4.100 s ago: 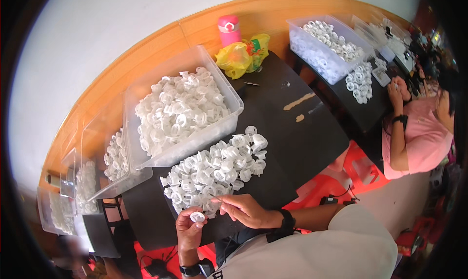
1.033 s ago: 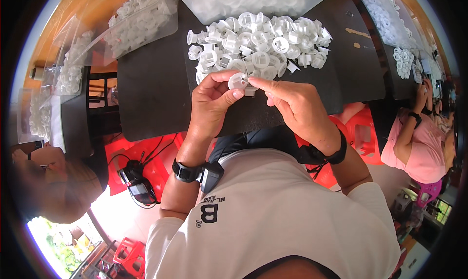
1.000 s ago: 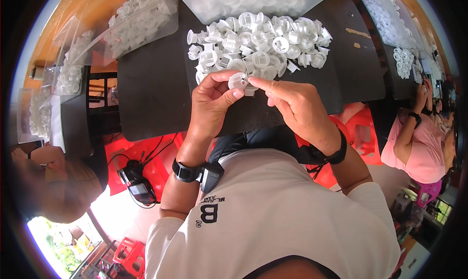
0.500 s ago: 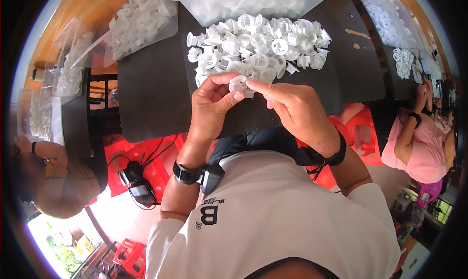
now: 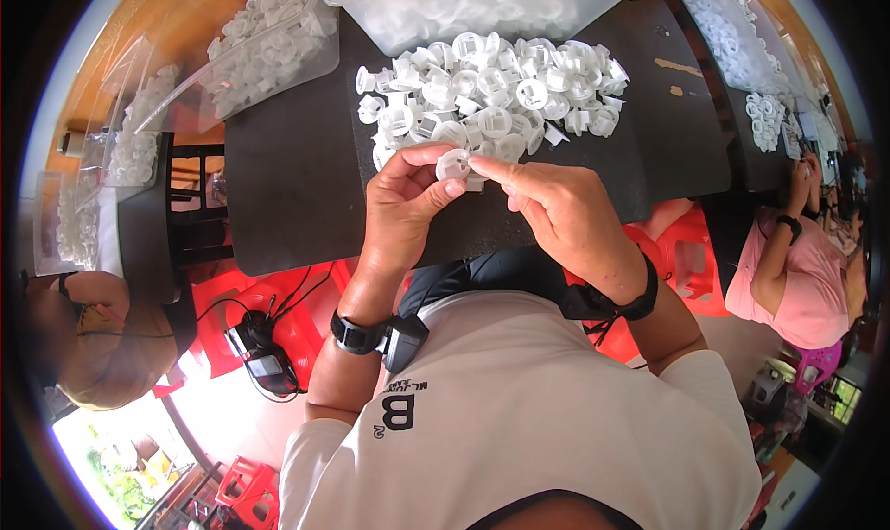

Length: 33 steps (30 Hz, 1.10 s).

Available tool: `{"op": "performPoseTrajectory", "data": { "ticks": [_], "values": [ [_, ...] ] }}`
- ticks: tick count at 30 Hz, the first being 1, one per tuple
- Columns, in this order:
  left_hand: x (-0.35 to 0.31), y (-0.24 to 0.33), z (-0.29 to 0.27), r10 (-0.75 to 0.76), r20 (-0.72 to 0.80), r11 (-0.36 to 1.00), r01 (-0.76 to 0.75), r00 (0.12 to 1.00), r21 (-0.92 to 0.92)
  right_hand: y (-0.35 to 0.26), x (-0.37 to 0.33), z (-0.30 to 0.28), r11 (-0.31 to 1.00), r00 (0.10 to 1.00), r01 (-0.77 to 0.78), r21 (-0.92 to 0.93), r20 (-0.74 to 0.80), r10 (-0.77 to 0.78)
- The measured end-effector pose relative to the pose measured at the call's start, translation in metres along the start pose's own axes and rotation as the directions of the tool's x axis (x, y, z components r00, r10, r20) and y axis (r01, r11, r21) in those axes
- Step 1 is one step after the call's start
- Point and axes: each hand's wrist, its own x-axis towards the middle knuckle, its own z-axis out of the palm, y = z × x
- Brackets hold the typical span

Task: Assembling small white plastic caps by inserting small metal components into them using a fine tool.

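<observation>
A small round white plastic part (image 5: 453,165) with a flanged rim and a hollow middle is pinched between the thumb and fingers of my left hand (image 5: 405,189). My right hand (image 5: 567,198) reaches in from the right, its index fingertip pressed against the part's right edge. The other right fingers curl in, with the thumb below the index finger; whether they hold anything small is hidden. Just beyond both hands spreads a heap of similar white parts (image 5: 494,122) on the black table (image 5: 292,192).
A clear plastic bin (image 5: 501,22) of white parts stands behind the heap. Another clear bin (image 5: 320,53) sits at the far left. Co-workers sit on either side, one in a pink top (image 5: 788,284). A red stool (image 5: 250,493) stands at lower left.
Almost nothing differs. The held part and both hands sit very slightly lower in the picture, with the same grip.
</observation>
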Motion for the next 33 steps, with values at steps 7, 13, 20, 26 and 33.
{"op": "performPoseTrajectory", "data": {
  "ticks": [7,13,20,26,33],
  "values": [
    [0.001,0.001,0.0011,-0.002,0.004,1.0,0.002,1.0,-0.011,-0.0008,0.0004,-0.0014,1.0,1.0,0.011,-0.009,0.007,-0.011],
    [0.0005,-0.0004,0.0002,0.003,-0.003,1.0,-0.003,1.0,0.029,-0.0018,0.0008,-0.0031,1.0,1.0,0.008,-0.023,0.029,-0.008],
    [-0.0015,0.0006,0.0016,0.014,0.012,1.0,-0.015,1.0,0.017,-0.0025,-0.0021,-0.0002,1.0,1.0,0.003,-0.012,0.017,-0.003],
    [-0.0014,-0.0004,0.003,0.051,0.008,0.998,-0.051,0.999,0.041,-0.0026,-0.0009,0.0001,1.0,1.0,0.026,0.001,0.003,-0.026],
    [-0.0003,-0.0013,0.0037,0.071,0.024,0.994,-0.073,0.997,0.076,-0.0008,-0.0006,-0.0016,0.998,0.999,0.024,-0.066,0.023,-0.023]
  ]
}}
